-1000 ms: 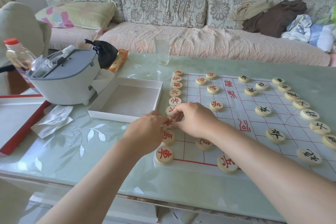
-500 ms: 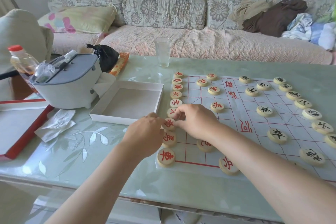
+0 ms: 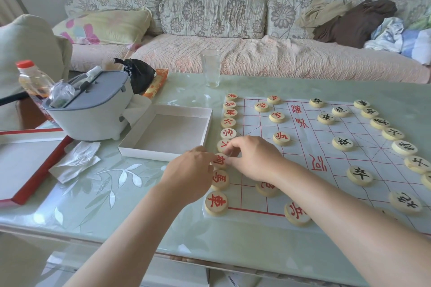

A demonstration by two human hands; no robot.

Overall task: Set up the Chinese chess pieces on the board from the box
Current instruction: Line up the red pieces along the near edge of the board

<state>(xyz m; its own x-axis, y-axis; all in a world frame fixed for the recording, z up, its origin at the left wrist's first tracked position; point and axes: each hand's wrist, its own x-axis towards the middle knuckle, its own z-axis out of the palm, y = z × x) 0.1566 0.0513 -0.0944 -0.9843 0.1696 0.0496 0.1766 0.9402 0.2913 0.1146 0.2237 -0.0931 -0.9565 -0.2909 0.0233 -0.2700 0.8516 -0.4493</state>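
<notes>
Fingers (image 3: pixel 231 148) of my left hand (image 3: pixel 186 176) and right hand (image 3: pixel 254 158) pinch the red elephant piece (image 3: pixel 219 161) between them; final straightening, I judge, then gentle release.

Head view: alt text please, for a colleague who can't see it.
Left hand and right hand meet, fingers touching one red piece in the red row along the xiangqi board's left edge. Black pieces line its right side. An open white box sits beside it on the glass table.
</notes>
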